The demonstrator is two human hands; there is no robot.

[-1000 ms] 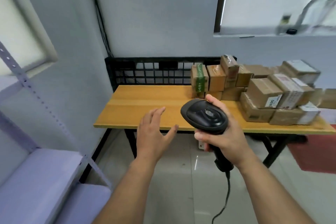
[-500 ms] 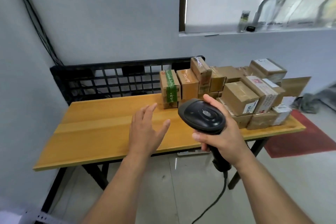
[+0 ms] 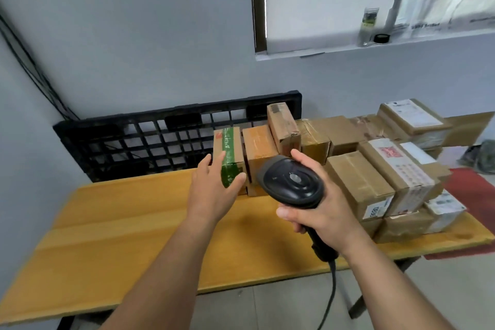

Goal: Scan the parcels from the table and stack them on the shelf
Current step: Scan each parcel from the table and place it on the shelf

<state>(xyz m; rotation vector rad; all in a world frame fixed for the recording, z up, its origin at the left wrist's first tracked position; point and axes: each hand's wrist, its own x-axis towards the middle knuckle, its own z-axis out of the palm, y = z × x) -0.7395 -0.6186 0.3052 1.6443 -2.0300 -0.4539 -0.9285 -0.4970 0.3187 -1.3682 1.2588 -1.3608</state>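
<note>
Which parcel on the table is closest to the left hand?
The parcel with green tape, the leftmost one; the left hand is right at it. No other has green tape.

bare left hand [image 3: 211,191], bare right hand [image 3: 322,213]

Open over the bare left and front of the wooden table [image 3: 120,236], right up to the left side of the green-taped parcel [image 3: 231,142]. Shut off behind by a black grid pallet [image 3: 150,139] on edge against the wall [image 3: 134,35], and on the right by brown parcels [image 3: 359,182] packed tight and stacked. Narrowed before that stack by the right hand [image 3: 324,211] gripping the scanner [image 3: 293,182], just beside the spread left hand [image 3: 211,193]
</note>
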